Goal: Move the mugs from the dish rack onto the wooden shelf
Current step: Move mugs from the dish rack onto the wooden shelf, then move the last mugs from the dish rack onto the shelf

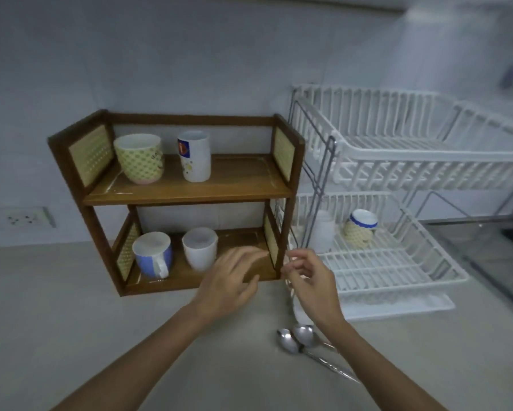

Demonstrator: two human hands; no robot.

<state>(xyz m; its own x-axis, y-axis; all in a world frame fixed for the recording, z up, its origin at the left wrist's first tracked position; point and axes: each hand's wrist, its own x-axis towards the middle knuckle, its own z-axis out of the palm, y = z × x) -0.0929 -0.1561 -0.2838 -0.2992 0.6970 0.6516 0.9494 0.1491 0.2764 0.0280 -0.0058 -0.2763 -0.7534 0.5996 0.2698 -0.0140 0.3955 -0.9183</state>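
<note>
Both hands empty, fingers loosely spread: left hand (233, 280) in front of the lower board of the wooden shelf (187, 191), right hand (311, 277) just beside the shelf's right post, fingers curled but clamped on nothing. Behind the left hand, on the lower board, a plain white mug (200, 252) and a blue mug (153, 254) with its handle facing out. On the upper board, a green-dotted mug (139, 158) and a tall white mug (194, 156) with a red-and-blue print. To the right, touching the shelf's side, a white dish rack (403, 161); in its lower tier, a patterned mug with a blue rim (360, 228) lying tilted, and a white mug (323, 231) beside it, blurred. On the countertop (71, 292) near the right forearm, two spoons (296, 339).
</note>
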